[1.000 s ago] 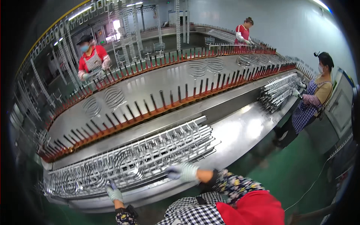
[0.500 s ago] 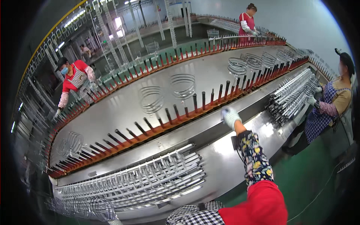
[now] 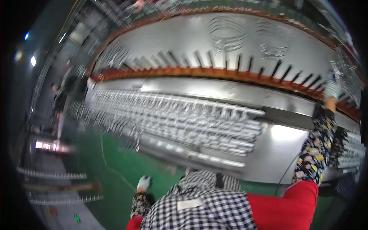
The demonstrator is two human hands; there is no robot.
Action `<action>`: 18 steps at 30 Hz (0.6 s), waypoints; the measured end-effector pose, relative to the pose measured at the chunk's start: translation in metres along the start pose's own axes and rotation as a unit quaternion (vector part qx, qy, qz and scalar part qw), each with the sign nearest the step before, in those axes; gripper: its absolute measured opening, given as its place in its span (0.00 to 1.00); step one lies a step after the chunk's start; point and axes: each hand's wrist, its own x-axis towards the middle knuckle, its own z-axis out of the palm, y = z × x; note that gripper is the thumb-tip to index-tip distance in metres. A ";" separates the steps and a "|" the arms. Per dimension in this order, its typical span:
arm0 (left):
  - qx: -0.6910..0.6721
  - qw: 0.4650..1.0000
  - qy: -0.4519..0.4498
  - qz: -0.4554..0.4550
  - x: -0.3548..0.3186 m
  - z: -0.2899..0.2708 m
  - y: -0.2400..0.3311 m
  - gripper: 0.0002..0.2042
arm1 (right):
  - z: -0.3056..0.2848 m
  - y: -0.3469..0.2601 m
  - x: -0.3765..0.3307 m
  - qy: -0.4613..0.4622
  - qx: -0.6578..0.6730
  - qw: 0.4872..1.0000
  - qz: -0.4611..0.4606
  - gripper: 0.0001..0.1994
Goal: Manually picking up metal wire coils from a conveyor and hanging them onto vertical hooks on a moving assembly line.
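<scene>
My right hand (image 3: 332, 90), in a pale glove, reaches far right over the row of dark upright rods (image 3: 276, 69) on an orange-brown rail. Its fingers are smeared by motion, so a grip cannot be made out. Thin bright wirework (image 3: 337, 69) shows beside its fingertips. My left hand (image 3: 144, 183), also gloved, is low beside my checked apron, above the green floor. Its fingers look loosely curled, with nothing visible in them. Between my hands lies a wide stack of silver hooked rack bars (image 3: 184, 115) on the metal bench (image 3: 285, 153).
Round wire hoops (image 3: 227, 32) stand beyond the rods over a steel surface. Several hoops (image 3: 128, 128) hang at the stack's left end. More silver bars (image 3: 350, 151) are at the far right. Long racks (image 3: 57, 175) lie at the lower left.
My view has swung left and down, with blur. My right hand has moved from above the bench edge to the rod row. My left hand now shows by my side, away from the hoops.
</scene>
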 end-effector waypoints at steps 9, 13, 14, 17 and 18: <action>0.045 0.994 -0.090 -0.050 0.051 0.035 0.027 0.15 | 0.058 -0.077 -0.381 -0.540 0.183 0.821 -0.010 0.17; 0.040 0.992 -0.085 0.084 0.084 -0.027 0.069 0.15 | 0.103 -0.173 -0.474 -0.496 0.252 0.818 0.148 0.16; -0.035 0.994 -0.080 0.070 0.078 -0.038 0.090 0.14 | 0.117 -0.162 -0.482 -0.548 0.149 0.818 0.095 0.15; -0.206 0.975 -0.033 0.082 0.063 -0.056 0.161 0.15 | 0.143 -0.088 -0.491 -0.482 0.077 0.834 -0.258 0.12; -0.237 0.963 -0.061 0.115 0.076 -0.058 0.171 0.17 | 0.141 -0.089 -0.482 -0.596 -0.067 0.800 -0.021 0.14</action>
